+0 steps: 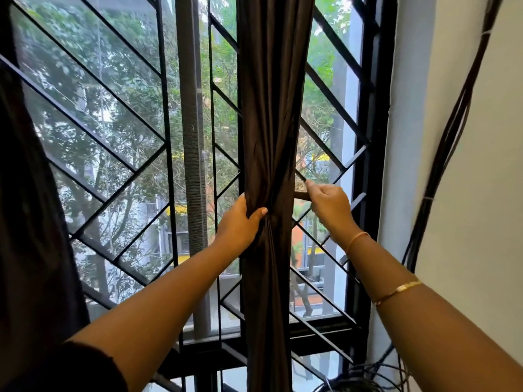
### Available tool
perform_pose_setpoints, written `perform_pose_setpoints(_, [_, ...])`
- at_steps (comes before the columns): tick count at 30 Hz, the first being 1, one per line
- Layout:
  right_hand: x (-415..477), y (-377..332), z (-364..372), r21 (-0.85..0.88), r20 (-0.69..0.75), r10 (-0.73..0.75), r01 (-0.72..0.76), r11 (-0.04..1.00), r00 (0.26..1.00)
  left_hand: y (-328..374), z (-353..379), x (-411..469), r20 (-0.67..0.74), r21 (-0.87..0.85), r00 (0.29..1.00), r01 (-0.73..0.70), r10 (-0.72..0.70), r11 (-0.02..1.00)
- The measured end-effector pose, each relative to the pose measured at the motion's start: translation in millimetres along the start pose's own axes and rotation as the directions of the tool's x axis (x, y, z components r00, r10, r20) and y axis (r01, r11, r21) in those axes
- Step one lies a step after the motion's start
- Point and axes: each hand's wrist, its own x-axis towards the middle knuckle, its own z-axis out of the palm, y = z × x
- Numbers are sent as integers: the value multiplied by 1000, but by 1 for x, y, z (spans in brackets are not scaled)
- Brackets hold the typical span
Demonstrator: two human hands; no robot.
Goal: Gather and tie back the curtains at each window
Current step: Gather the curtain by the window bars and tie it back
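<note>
We've got a black grille point(165, 142) of slanted bars across the glass, green trees point(127, 73) outside, and on our right dark cables point(449, 137) running down the white wall point(495, 193).

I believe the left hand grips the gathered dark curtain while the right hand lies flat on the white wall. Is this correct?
Not fully. The head view shows the right hand away from the white wall: it pinches a dark tie strip beside the curtain. The left hand does grip the gathered dark curtain.
</note>
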Motion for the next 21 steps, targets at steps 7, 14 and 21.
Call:
perform_pose_setpoints(7, [-48, -11, 26, 491, 502, 103, -381, 783, 859, 10, -6, 12, 115, -377, 955, 296, -273, 878])
perform_pose_setpoints(14, [-51, -39, 40, 319, 471, -43, -124, 940, 881, 11, -16, 15, 150, -241, 893, 449, -425, 860])
perform_pose_setpoints(21, [-47, -19, 54, 315, 292, 69, -164, 935, 954, 6, -39, 9, 467, -402, 782, 604, -414, 688])
